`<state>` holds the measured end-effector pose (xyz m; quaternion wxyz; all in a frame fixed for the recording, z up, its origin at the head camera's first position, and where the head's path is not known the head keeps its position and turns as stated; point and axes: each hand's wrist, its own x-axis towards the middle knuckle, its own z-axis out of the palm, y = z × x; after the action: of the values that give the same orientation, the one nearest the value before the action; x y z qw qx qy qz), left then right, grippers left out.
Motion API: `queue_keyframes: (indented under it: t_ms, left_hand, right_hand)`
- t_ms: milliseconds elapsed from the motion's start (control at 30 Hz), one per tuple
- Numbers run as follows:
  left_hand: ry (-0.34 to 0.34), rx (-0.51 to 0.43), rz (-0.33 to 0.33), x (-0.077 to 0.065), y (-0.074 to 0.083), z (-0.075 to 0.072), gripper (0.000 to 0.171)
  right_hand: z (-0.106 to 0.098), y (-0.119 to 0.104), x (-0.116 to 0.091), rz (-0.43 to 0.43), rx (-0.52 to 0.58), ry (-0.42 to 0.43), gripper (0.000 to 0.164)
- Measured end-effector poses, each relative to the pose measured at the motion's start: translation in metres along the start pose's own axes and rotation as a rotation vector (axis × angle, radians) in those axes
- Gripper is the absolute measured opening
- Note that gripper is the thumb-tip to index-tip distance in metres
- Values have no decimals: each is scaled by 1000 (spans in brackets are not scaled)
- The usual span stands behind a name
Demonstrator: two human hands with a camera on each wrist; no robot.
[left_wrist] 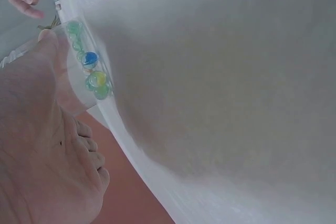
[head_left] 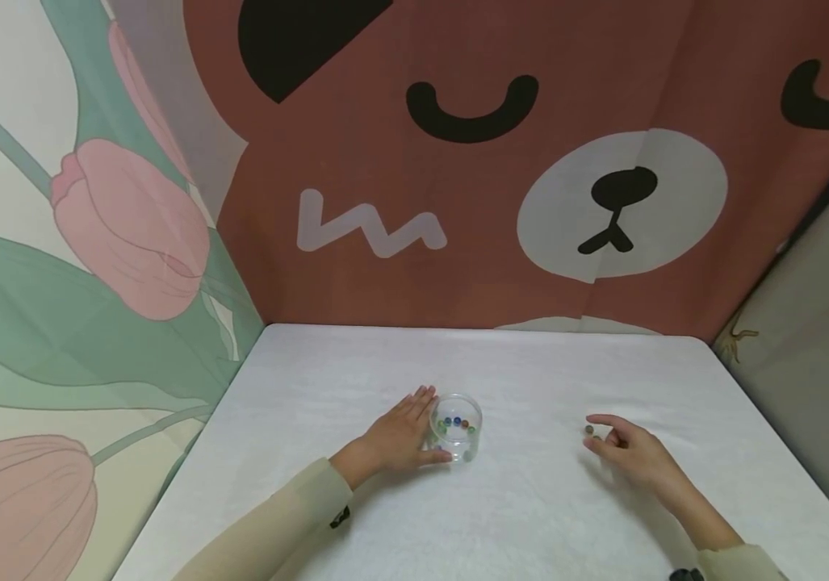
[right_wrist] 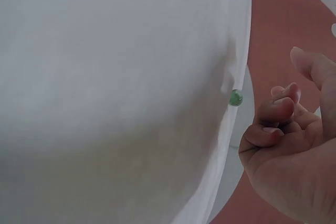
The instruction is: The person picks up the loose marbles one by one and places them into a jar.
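A clear round jar with several glass marbles inside, green, blue and reddish, stands near the table's middle. My left hand rests against its left side, fingers straight, with the thumb in front of the base. The left wrist view shows the jar with its marbles beside that thumb. On the right, two loose marbles lie on the cloth by my right hand. Its thumb and index finger are apart around them, the other fingers bent. One green marble shows in the right wrist view.
White cloth covers the table. A brown curtain with a bear's face hangs behind the far edge. Flower-printed fabric hangs on the left, and a pale curtain on the right.
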<state>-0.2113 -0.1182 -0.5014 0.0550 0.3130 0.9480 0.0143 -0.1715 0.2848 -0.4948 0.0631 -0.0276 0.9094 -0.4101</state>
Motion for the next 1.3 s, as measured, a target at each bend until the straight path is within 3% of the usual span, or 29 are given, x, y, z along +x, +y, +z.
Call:
queue_keyframes:
  t_ms: [867, 1300]
  left_hand:
    - [9, -16, 8, 0, -1, 0, 106]
    - [-8, -18, -3, -1, -1, -1, 106]
  right_hand:
    - [-8, 15, 15, 154, -193, -73, 61]
    - [-7, 15, 16, 130, -225, -33, 51]
